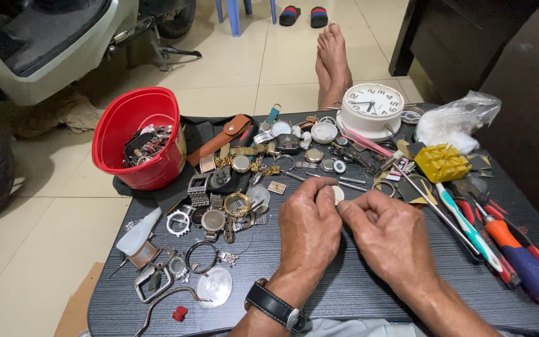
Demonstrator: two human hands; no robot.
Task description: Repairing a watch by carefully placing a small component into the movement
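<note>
Small round pale disc (pixel 338 194) pinched between fingertips of left hand (pixel 309 226) and right hand (pixel 389 232), over the middle of the tabletop (pixel 344 293), a little toward the near edge. Both grips narrow, closed on the disc; black-strapped wristwatch (pixel 277 306) on the left wrist. Dark ribbed tabletop, cluttered: watch cases, straps and loose parts (pixel 232 187) across the left half and far middle, clear round crystal (pixel 214 286) near the near-left corner, red bucket (pixel 140 137) of parts at the far-left corner, white alarm clock (pixel 372 107) at the far edge, yellow block holder (pixel 441 162) and plastic bag (pixel 453 118) toward the far-right corner, toothbrush (pixel 469 228) and orange-blue screwdriver (pixel 519 257) along the right edge. Beyond: beige tiled floor (pixel 232 68), bare feet (pixel 333 62), sandals (pixel 304 15), scooter (pixel 45 43) at the far left, dark cabinet (pixel 456 37) at the right.
</note>
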